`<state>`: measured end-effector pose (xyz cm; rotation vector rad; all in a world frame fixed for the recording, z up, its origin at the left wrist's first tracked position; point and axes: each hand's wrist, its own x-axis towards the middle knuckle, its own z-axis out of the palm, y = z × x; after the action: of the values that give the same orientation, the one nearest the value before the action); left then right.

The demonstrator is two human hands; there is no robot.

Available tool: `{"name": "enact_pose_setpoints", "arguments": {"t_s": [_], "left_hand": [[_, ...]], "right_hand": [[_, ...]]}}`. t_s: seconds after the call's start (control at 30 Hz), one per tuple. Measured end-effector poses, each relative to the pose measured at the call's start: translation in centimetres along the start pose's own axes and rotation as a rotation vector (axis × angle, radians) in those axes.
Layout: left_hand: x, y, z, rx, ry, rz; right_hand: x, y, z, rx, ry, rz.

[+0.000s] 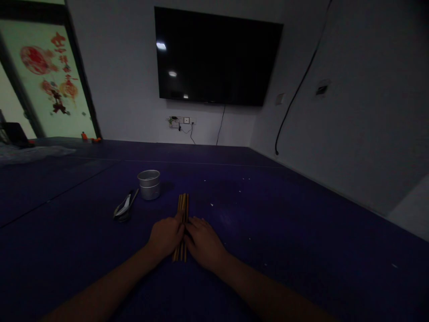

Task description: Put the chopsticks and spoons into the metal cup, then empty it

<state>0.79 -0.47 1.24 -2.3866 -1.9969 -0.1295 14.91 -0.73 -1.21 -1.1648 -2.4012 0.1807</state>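
Note:
Several wooden chopsticks point(183, 202) lie side by side on the blue surface, their far ends pointing away from me. My left hand point(166, 235) grips the bundle from the left, with a finger stretched along the sticks. From the other side my right hand point(203, 241) presses in, its thumb and fingers against the sticks. Both hands partly hide the middle of the bundle. A silver metal cup point(149, 187) stands upright beyond my left hand. Left of the cup rest spoons point(124, 207), lying together; how many is hard to tell in the dim light.
The wide blue surface point(301, 232) has small white scraps scattered on it, mostly to the right. Clear plastic sheeting point(33, 153) lies at the far left. A black television point(217, 58) hangs on the back wall, and a dark cable point(298, 87) runs down the right wall.

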Motion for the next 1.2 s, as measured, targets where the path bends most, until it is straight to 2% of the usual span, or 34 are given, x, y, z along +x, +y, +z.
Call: {"name": "enact_pose_setpoints", "arguments": {"t_s": [1.2], "left_hand": [[0.15,-0.53,0.38,0.020,0.004,0.030]], "right_hand": [[0.11,-0.67,-0.27,-0.013,0.007,0.027]]}}
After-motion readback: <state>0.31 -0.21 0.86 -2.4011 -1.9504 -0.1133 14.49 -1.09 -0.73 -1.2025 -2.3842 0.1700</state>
